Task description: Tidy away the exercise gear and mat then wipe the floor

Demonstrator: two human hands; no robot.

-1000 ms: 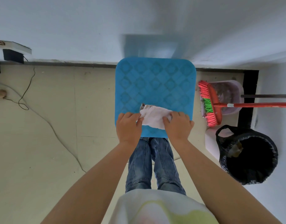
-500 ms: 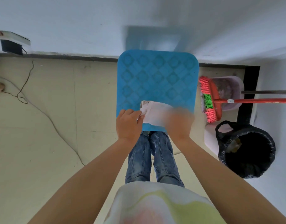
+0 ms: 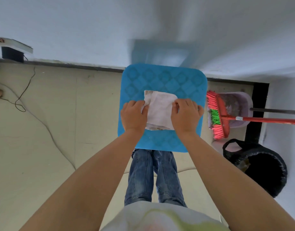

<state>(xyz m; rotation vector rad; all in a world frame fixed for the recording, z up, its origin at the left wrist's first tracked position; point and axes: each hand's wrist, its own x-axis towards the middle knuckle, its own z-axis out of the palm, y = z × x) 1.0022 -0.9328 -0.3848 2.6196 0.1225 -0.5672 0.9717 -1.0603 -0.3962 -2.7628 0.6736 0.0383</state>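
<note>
A blue square pad (image 3: 163, 80) with a diamond pattern lies in front of my legs, close to the wall. On its middle rests a folded white cloth (image 3: 160, 110) with soiled edges. My left hand (image 3: 134, 116) grips the cloth's left edge, its fingers curled over it. At the cloth's right edge, my right hand (image 3: 185, 116) holds on with bent fingers. Both hands sit on top of the pad.
A red broom (image 3: 220, 115) with pink and green bristles lies across a lilac dustpan (image 3: 238, 102) to the right. A black-lined bin (image 3: 261, 172) stands near right. A thin cable (image 3: 43, 124) trails over the cream floor at left. A black plug (image 3: 12, 55) hangs on the wall.
Both hands moved forward with the cloth, from the pad's near edge to its middle. The cloth now lies flatter and more of it shows.
</note>
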